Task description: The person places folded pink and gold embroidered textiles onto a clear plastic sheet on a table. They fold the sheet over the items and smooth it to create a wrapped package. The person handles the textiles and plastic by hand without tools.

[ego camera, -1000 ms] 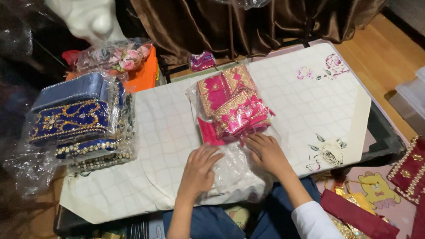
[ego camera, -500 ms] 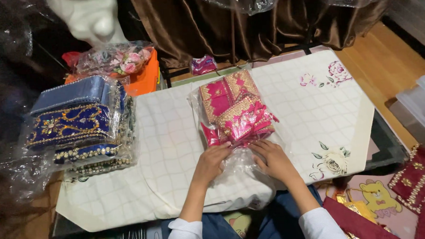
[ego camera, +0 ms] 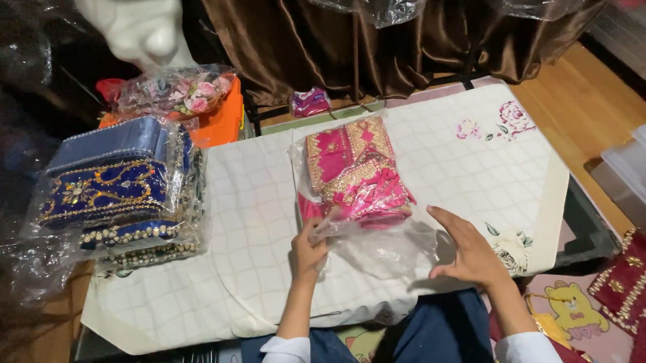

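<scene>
A folded pink and gold embroidered garment [ego camera: 353,172] lies partly inside a clear plastic bag [ego camera: 382,247] on a white quilted cloth [ego camera: 252,205]. My left hand [ego camera: 307,251] pinches the bag's open edge at the garment's near left corner. My right hand [ego camera: 466,249] rests with fingers spread on the loose near end of the bag, to the right of the garment.
A stack of blue and gold embroidered items in plastic [ego camera: 116,192] sits at the left. An orange box [ego camera: 221,121] with bagged pink flowers [ego camera: 173,94] is behind it. Brown curtain [ego camera: 375,36] at the back. Red beaded fabric [ego camera: 638,285] and a plastic bin [ego camera: 637,170] lie at the right.
Both hands moved apart along the bag's near end: the left now grips the bag's edge by the garment, the right slid out to the right and spread flat.
</scene>
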